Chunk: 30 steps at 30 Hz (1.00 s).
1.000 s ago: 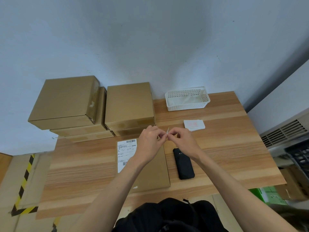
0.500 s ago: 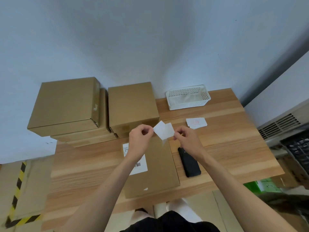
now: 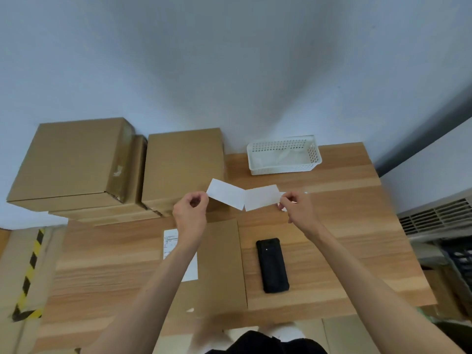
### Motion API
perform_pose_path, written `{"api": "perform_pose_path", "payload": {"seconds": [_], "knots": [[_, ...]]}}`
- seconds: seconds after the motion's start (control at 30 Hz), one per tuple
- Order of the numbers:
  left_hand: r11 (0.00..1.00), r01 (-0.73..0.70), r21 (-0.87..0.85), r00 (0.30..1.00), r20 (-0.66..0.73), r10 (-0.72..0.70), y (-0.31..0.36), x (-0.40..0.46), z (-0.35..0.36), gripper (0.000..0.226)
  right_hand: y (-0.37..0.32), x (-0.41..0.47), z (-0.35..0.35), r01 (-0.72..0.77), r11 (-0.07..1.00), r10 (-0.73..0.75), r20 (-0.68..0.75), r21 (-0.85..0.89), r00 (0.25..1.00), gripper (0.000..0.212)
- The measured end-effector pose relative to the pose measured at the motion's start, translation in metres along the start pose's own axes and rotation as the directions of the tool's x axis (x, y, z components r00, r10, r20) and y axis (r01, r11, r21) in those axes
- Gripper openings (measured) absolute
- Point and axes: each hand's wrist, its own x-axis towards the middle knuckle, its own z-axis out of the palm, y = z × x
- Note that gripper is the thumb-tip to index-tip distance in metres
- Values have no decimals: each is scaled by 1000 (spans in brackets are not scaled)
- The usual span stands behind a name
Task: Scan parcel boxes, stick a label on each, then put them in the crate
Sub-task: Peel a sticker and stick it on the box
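A flat brown parcel box (image 3: 219, 264) lies on the wooden table (image 3: 332, 251) in front of me, with a white shipping label (image 3: 170, 241) on its left part. Above it my left hand (image 3: 190, 213) pinches one white sheet (image 3: 224, 196) and my right hand (image 3: 297, 208) pinches the other white sheet (image 3: 261, 200); the two sheets meet at one edge, spread in a shallow V. I cannot tell which sheet is the sticker and which the backing. A black handheld scanner (image 3: 272, 265) lies to the right of the parcel.
Two stacks of brown boxes, the left stack (image 3: 71, 159) and the right stack (image 3: 182, 164), stand at the table's back left against the wall. A white perforated basket (image 3: 283, 154) sits at the back. A dark crate (image 3: 459, 254) shows at the right edge, below a grey vent.
My hands have pulled apart, left going left and right going right. The two white sheets between them have peeled open from a small pinched piece into a wide V.
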Motion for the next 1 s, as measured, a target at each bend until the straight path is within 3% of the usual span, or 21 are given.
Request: {"api": "perform_pose_path", "payload": {"seconds": [0.1,0.3,0.5,0.8,1.0], "knots": [[1000,18,17,998,-65,-17,2,1,22,14,4,34,-19,11,998,-11,-8,-66,1000,14],[986,-13,165,999,-35,19,-1,-4,58,17,3,120,-45,144,963,-132,66,-229,989,13],[844,-245,477,970,116,216,-2,-4,86,12,-4,194,-52,164,962,-152,69,-217,986,15],[784,-275,556,961,149,232,-15,1,111,11,8,238,-48,28,958,-38,-30,-284,999,11],[770,-303,561,952,132,278,-16,6,119,11,13,218,-46,85,940,-115,-71,-330,991,27]]}}
